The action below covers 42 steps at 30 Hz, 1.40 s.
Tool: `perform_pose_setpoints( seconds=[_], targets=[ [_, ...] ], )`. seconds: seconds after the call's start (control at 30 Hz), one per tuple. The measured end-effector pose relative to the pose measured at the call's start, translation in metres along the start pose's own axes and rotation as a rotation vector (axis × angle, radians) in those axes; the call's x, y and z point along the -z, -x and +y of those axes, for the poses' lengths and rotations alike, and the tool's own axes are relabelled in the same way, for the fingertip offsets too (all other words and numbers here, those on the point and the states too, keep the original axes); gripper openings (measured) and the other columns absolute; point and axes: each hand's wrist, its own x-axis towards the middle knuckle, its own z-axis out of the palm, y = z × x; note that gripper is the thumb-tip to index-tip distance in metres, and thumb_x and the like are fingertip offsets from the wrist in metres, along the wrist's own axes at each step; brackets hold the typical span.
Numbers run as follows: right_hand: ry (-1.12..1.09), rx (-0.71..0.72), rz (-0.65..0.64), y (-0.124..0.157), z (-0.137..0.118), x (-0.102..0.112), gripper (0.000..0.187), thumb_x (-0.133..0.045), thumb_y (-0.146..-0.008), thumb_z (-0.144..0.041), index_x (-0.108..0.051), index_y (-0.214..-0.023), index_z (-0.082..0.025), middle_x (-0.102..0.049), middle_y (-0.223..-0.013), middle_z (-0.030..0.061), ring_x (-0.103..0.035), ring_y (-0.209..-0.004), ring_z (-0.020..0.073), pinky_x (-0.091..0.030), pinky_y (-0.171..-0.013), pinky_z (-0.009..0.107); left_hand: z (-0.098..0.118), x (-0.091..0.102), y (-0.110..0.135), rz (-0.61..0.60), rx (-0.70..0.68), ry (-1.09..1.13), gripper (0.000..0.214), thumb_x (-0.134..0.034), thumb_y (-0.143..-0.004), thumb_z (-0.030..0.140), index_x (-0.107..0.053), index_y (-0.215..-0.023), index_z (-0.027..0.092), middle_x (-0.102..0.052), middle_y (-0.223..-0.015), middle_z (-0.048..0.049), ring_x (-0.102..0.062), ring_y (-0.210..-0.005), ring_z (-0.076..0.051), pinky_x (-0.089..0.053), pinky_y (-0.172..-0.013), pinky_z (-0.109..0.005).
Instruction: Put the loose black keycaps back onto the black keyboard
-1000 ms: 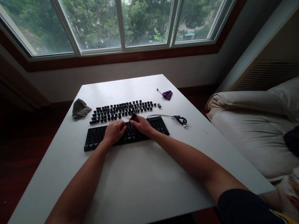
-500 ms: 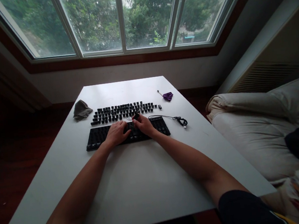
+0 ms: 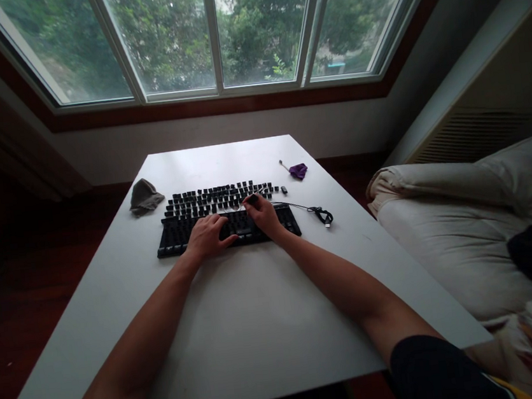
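Your left hand (image 3: 210,235) lies flat on the black keyboard (image 3: 177,236). Its fingers are loosely spread and it holds nothing. It covers the middle part of the keyboard.

Your right hand (image 3: 264,214) is at the far edge of the keyboard, a little right of the middle. Its fingertips are pinched on a small dark piece (image 3: 251,198), which is too small for me to tell what it is exactly.

The keyboard lies across the middle of the white counter (image 3: 241,317), slightly turned. Just behind it, on the far side, the loose keycaps (image 3: 208,199) lie in several rows, almost touching the keyboard's far edge. You hold the small dark piece near the right end of these rows.

One single black cap (image 3: 284,190) lies alone just right of the rows. From the far right corner of the keyboard, a black cable (image 3: 316,210) runs to the right and ends in a small bundle on the counter. A grey cloth (image 3: 144,195) lies crumpled at the left end of the rows. A purple thing (image 3: 298,170) lies farther away on the right. A white sofa (image 3: 442,230) stands right of the counter, and a wide window (image 3: 213,32) is on the far wall.
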Motion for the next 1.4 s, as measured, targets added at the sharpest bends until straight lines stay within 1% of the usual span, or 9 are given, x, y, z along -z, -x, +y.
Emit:
perform_pose_setpoints(
  seconds=[0.13,0.4,0.57,0.7,0.9,1.07,1.2,1.3,1.4],
  targets=[
    [-0.03,-0.036,0.001,-0.001,0.0,0.0,0.029,-0.06,-0.086,-0.048,-0.063,-0.092,-0.021,-0.062,-0.074,0.0004,-0.058,-0.066,0.0154,-0.048,-0.065,0.028,-0.001,-0.001,0.001,0.03,0.028,0.009,0.046,-0.058,-0.091,0.057,-0.063,-0.121,0.022,-0.067,-0.111,-0.0113,-0.061,-0.103,-0.03,-0.044,-0.095,-0.045],
    [-0.075,-0.096,-0.013,0.0,-0.01,0.002,0.034,-0.052,-0.09,-0.054,-0.061,-0.09,-0.021,-0.058,-0.066,-0.0016,-0.053,-0.06,0.0135,-0.045,-0.061,0.026,0.0,-0.005,0.001,0.048,0.057,-0.001,0.03,-0.058,-0.092,0.047,-0.066,-0.11,0.024,-0.068,-0.106,-0.0097,-0.061,-0.101,-0.028,-0.045,-0.092,-0.042],
    [-0.088,-0.059,0.052,0.0,-0.005,0.002,0.032,-0.052,-0.092,-0.053,-0.059,-0.091,-0.022,-0.058,-0.065,-0.0023,-0.054,-0.06,0.0137,-0.044,-0.062,0.026,-0.008,-0.002,0.003,0.25,0.22,0.009,0.027,-0.044,-0.099,0.036,-0.066,-0.092,0.023,-0.068,-0.098,-0.0086,-0.061,-0.097,-0.026,-0.043,-0.093,-0.041],
    [-0.072,-0.067,0.087,-0.001,-0.002,0.003,0.032,-0.05,-0.092,-0.053,-0.058,-0.093,-0.022,-0.057,-0.064,-0.0026,-0.054,-0.06,0.0141,-0.044,-0.061,0.026,-0.018,0.001,0.003,0.426,0.403,0.034,0.027,-0.041,-0.1,0.032,-0.064,-0.09,0.022,-0.068,-0.095,-0.0084,-0.061,-0.094,-0.025,-0.043,-0.09,-0.04],
    [-0.052,-0.074,0.11,0.0,-0.007,0.005,0.033,-0.049,-0.093,-0.055,-0.056,-0.093,-0.022,-0.055,-0.063,-0.0029,-0.053,-0.059,0.0142,-0.044,-0.061,0.026,-0.024,0.0,0.004,0.516,0.464,0.098,0.027,-0.038,-0.101,0.03,-0.06,-0.088,0.022,-0.068,-0.094,-0.0082,-0.061,-0.093,-0.024,-0.044,-0.088,-0.038],
    [-0.07,-0.053,0.141,-0.001,-0.007,0.006,0.034,-0.049,-0.094,-0.055,-0.057,-0.094,-0.022,-0.056,-0.062,-0.0028,-0.053,-0.058,0.0141,-0.044,-0.06,0.026,-0.019,0.0,0.004,0.449,0.385,0.058,0.027,-0.04,-0.101,0.032,-0.061,-0.09,0.022,-0.067,-0.094,-0.0082,-0.06,-0.094,-0.025,-0.044,-0.091,-0.04],
    [-0.091,-0.075,0.141,-0.002,-0.007,0.007,0.041,-0.047,-0.094,-0.058,-0.061,-0.105,-0.021,-0.061,-0.067,-0.0009,-0.055,-0.059,0.0142,-0.046,-0.061,0.027,-0.003,-0.002,0.003,0.231,0.103,0.073,0.026,-0.043,-0.101,0.035,-0.066,-0.098,0.022,-0.067,-0.101,-0.0084,-0.059,-0.101,-0.025,-0.043,-0.097,-0.041],
    [-0.135,-0.08,0.1,-0.001,-0.009,0.006,0.049,-0.044,-0.096,-0.06,-0.062,-0.117,-0.02,-0.068,-0.078,0.0026,-0.057,-0.06,0.0138,-0.046,-0.059,0.027,0.01,-0.003,0.002,0.068,-0.109,0.104,0.027,-0.05,-0.098,0.039,-0.065,-0.114,0.024,-0.066,-0.118,-0.009,-0.058,-0.11,-0.026,-0.042,-0.101,-0.043],
    [-0.132,-0.091,0.119,-0.002,-0.01,0.006,0.051,-0.043,-0.096,-0.061,-0.061,-0.12,-0.019,-0.069,-0.084,0.0045,-0.06,-0.065,0.0146,-0.047,-0.058,0.026,0.017,-0.005,0.001,-0.039,-0.216,0.105,0.038,-0.058,-0.094,0.043,-0.061,-0.128,0.025,-0.062,-0.132,-0.0098,-0.054,-0.121,-0.029,-0.041,-0.103,-0.045]
  ],
)
